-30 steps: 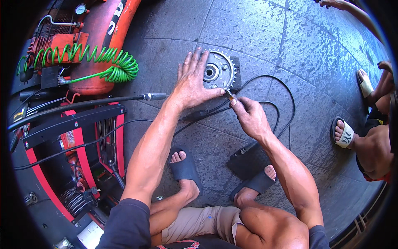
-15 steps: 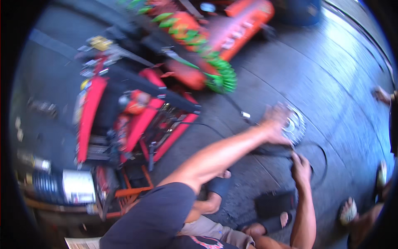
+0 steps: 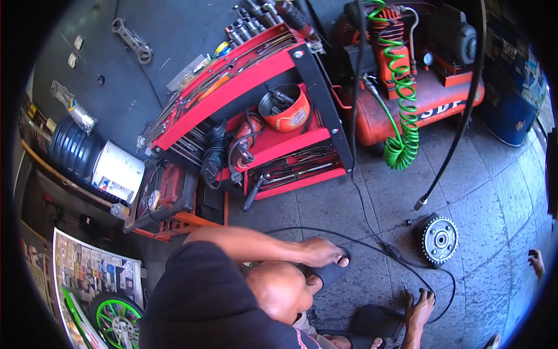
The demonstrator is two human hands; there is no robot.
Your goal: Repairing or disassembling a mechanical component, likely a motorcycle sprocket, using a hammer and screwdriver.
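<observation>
My left hand [image 3: 319,252] is over my sandaled foot [image 3: 325,273], fingers bent together, contents hidden. At lower right, beside a black cable [image 3: 444,314], my right hand [image 3: 419,305] has curled fingers around something I cannot make out. A silver toothed sprocket [image 3: 440,224] sits on a dark base above that hand, apart from both hands. A dark flat object [image 3: 372,320] lies left of my right hand.
A red tool cart [image 3: 299,185] with tools stands ahead, beside a red compressor [image 3: 372,125] with coiled green hose. A black hose [image 3: 436,180] hangs down near the sprocket. A blue drum [image 3: 503,125] stands back right. Another person's hand [image 3: 535,262] shows at far right.
The view has swung left toward the cart and compressor. My left hand has left the sprocket and moved down by my foot; my right hand has also drawn away from the sprocket.
</observation>
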